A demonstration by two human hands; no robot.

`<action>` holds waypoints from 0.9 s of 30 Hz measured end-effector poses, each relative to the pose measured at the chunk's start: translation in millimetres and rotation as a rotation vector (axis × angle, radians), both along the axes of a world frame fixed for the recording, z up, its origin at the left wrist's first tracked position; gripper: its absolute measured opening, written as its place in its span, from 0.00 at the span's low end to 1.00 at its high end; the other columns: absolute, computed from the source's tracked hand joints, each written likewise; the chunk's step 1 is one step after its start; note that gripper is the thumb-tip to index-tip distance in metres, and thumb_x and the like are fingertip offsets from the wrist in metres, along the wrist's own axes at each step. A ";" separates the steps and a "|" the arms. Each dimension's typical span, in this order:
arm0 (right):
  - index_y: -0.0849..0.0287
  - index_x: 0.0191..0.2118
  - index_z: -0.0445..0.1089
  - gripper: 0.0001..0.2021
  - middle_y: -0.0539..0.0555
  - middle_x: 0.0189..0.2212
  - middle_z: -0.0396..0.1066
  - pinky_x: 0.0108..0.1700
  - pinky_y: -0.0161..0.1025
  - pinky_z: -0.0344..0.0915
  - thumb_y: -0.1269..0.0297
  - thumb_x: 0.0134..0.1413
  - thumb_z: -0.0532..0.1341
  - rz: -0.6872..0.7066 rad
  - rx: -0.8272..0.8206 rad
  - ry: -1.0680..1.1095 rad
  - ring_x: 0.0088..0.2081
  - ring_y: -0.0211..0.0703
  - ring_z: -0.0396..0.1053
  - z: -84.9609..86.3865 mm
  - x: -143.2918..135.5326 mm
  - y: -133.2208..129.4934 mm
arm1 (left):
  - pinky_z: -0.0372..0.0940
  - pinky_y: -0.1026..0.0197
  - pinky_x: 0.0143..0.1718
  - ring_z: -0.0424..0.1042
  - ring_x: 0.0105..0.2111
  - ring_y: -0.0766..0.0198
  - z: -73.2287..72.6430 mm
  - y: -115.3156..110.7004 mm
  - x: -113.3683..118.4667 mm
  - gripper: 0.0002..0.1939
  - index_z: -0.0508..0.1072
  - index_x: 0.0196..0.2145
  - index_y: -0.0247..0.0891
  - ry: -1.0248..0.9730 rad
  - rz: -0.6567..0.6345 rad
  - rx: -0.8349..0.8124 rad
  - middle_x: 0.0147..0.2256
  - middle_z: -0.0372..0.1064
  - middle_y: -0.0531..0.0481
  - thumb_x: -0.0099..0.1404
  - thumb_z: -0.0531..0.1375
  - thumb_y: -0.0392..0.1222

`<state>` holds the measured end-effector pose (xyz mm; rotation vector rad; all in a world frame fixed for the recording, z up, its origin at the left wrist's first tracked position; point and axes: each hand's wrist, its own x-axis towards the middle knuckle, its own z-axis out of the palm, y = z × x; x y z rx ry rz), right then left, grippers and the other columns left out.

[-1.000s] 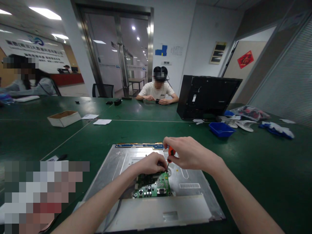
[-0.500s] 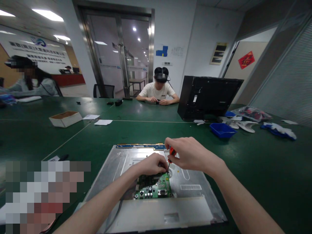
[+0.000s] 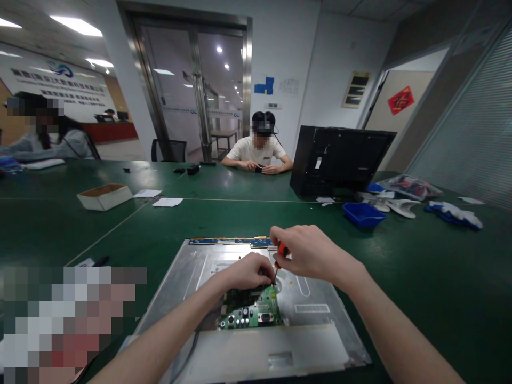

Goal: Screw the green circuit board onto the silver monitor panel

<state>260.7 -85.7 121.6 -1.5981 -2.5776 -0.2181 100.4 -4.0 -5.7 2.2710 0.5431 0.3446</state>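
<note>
A metal display panel (image 3: 316, 341) lies flat before me, with a green circuit board (image 3: 256, 309) on it. My right hand (image 3: 304, 250) is closed around the red and black handle of a screwdriver (image 3: 283, 249). Its shaft points down to the board's upper right corner. Beside the tip is my left hand (image 3: 254, 271), fingers pinched together at the board's top edge. Whatever those fingertips hold is hidden or too small to make out. A blue circuit strip (image 3: 224, 242) runs along the panel's far edge.
Beyond the panel stand a black monitor (image 3: 340, 160), a blue tray (image 3: 364, 214) and gloves (image 3: 454, 213) at right. An open cardboard box (image 3: 104, 197) and papers (image 3: 168, 202) are at left. A person (image 3: 262, 146) sits across the green table (image 3: 224, 216); another sits far left.
The view has shifted very slightly. Both hands and the screwdriver stay in nearly the same place on the panel.
</note>
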 end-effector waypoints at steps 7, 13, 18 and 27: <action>0.54 0.38 0.65 0.09 0.50 0.28 0.72 0.25 0.36 0.45 0.56 0.53 0.57 0.031 0.002 -0.004 0.30 0.42 0.68 1.6 1.8 -0.8 | 0.62 0.68 0.31 0.69 0.28 0.66 -1.5 -1.3 1.4 0.10 0.76 0.31 0.33 -0.025 -0.007 -0.065 0.28 0.73 0.52 0.52 0.58 0.28; 0.55 0.33 0.65 0.10 0.52 0.23 0.71 0.23 0.37 0.40 0.56 0.57 0.53 -0.045 0.073 -0.100 0.24 0.41 0.67 -0.7 -5.0 2.3 | 0.60 0.69 0.30 0.69 0.27 0.67 1.6 -2.9 1.2 0.07 0.76 0.28 0.34 -0.004 0.003 -0.045 0.26 0.72 0.53 0.52 0.59 0.29; 0.55 0.38 0.63 0.09 0.49 0.29 0.72 0.24 0.36 0.43 0.65 0.49 0.58 0.039 0.018 0.024 0.28 0.39 0.68 1.4 -0.8 -2.0 | 0.60 0.68 0.30 0.68 0.27 0.66 0.4 -1.9 0.4 0.06 0.76 0.30 0.33 -0.030 -0.013 -0.030 0.27 0.72 0.53 0.51 0.61 0.30; 0.55 0.32 0.65 0.13 0.52 0.24 0.71 0.23 0.37 0.41 0.53 0.59 0.51 -0.084 0.054 -0.118 0.25 0.42 0.68 2.3 -10.5 -3.6 | 0.61 0.68 0.32 0.68 0.28 0.67 2.7 -2.8 0.7 0.06 0.77 0.29 0.34 -0.010 -0.014 -0.010 0.27 0.72 0.53 0.51 0.61 0.30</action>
